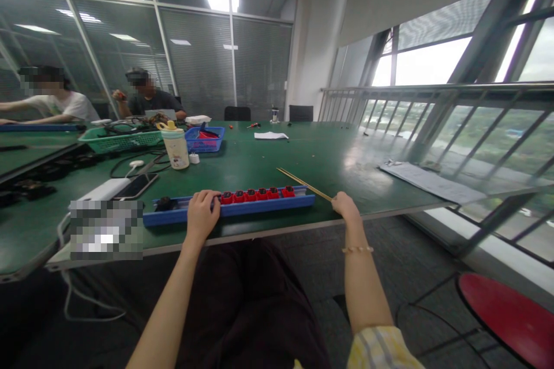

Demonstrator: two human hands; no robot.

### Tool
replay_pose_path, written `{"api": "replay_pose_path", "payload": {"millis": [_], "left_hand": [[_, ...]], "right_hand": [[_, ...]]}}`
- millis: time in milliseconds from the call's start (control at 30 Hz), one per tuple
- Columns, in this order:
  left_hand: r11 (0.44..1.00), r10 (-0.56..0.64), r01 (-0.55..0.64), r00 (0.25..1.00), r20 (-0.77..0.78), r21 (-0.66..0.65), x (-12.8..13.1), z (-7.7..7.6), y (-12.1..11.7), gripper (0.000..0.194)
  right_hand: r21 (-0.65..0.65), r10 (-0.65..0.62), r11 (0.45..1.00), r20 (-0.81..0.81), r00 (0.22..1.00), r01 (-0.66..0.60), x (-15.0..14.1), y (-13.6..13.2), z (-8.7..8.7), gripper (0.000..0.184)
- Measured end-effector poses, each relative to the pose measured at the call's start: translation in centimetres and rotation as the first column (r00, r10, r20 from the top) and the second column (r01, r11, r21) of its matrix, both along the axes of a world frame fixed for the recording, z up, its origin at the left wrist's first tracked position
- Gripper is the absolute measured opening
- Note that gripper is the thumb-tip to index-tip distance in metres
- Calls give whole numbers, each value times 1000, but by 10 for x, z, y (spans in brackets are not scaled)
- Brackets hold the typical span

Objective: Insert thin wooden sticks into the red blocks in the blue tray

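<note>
Just below frame centre, the left hand (202, 214) curls over the blue tray (259, 208), apparently steadying it, grip indeterminable, while right of centre the right hand (344, 206) pinches thin sticks (303, 183) near one end, presumably for reach.

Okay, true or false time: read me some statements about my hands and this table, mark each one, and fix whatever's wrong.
1. The left hand is on the blue tray. True.
2. Red pieces form a row in the tray. True.
3. The tray is entirely to the right of the sticks' handheld end. False: it lies to the left.
4. The right hand holds thin sticks. True.
5. The right hand touches the red pieces. False: it is apart from them.
6. Nothing stands beyond the tray. False: a cup stands upright there.
</note>
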State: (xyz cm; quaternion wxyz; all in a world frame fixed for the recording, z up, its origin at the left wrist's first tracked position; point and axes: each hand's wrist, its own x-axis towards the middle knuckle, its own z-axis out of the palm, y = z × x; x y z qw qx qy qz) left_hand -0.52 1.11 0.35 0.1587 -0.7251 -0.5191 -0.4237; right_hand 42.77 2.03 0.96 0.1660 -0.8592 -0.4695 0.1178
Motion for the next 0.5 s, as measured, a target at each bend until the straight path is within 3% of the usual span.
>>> {"api": "replay_pose_path", "payload": {"millis": [100, 167, 333, 500], "left_hand": [[1000, 3, -3, 1000, -2, -2, 0, 0, 0, 25], [1000, 4, -4, 1000, -5, -5, -1, -1, 0, 25], [1000, 7, -7, 1000, -10, -11, -1, -2, 1, 24], [1000, 9, -9, 1000, -9, -5, -1, -2, 1, 23]], "right_hand": [[72, 156, 986, -104, 982, -149, 15, -5, -1, 20], [130, 192, 977, -168, 967, -171, 21, -6, -3, 24], [209, 162, 972, -258, 952, -108, 25, -5, -8, 21], [281, 105, 959, -196, 975, -47, 29, -2, -8, 20]]}}
